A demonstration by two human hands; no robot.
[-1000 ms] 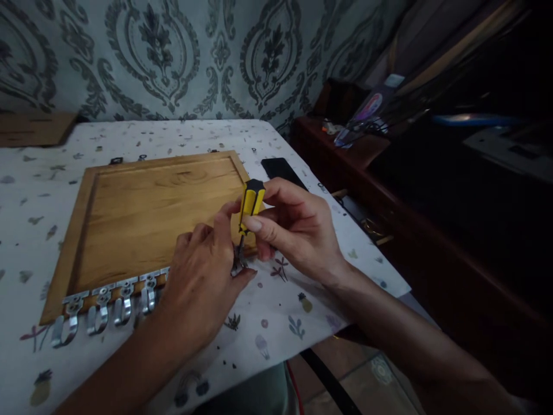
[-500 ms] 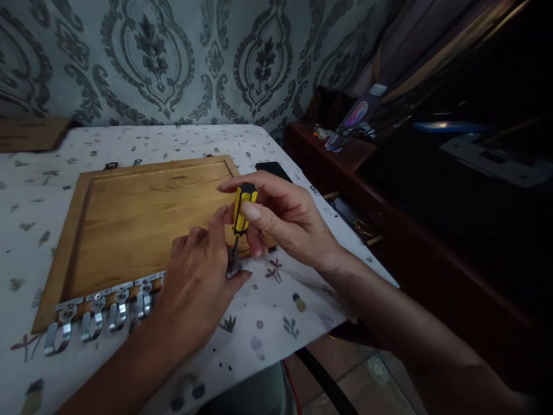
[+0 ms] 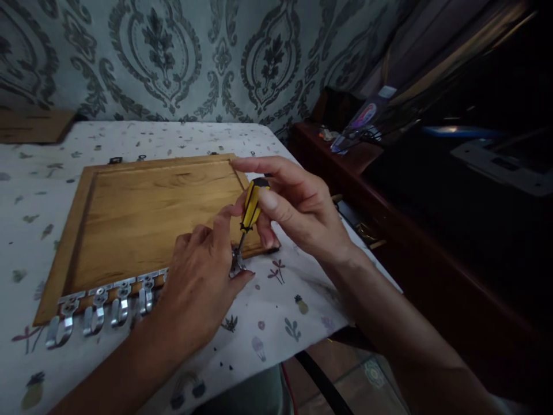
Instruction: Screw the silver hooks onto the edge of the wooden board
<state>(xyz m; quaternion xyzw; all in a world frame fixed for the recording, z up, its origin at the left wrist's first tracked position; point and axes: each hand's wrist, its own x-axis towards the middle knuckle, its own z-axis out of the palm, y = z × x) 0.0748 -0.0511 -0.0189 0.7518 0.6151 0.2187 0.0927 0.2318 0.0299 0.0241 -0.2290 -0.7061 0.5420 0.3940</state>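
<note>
A framed wooden panel (image 3: 164, 213) lies on the table, with a row of metal hooks (image 3: 101, 308) along its near edge. My right hand (image 3: 302, 210) grips a short yellow-and-black screwdriver (image 3: 251, 208) between thumb and fingers, index finger stretched out. The shaft points down at a metal hook (image 3: 237, 264) near the panel's right corner. Over the front edge rests my left hand (image 3: 203, 276), its thumb and fingers closed around that same hook. Part of the hook row is hidden under the left hand, and the screw at the tip cannot be made out.
A white patterned cloth covers the table (image 3: 259, 323). Brown cardboard (image 3: 37, 125) lies at the back left. To the right, a dark red cabinet (image 3: 358, 158) carries a clear bottle (image 3: 363, 118) and cables. Small metal hangers (image 3: 116, 161) show at the panel's far edge.
The screwdriver handle has gone from nearly upright to leaning right. My right hand has shifted slightly right, its index finger lifting off the handle's top. The left hand stays on the hook.
</note>
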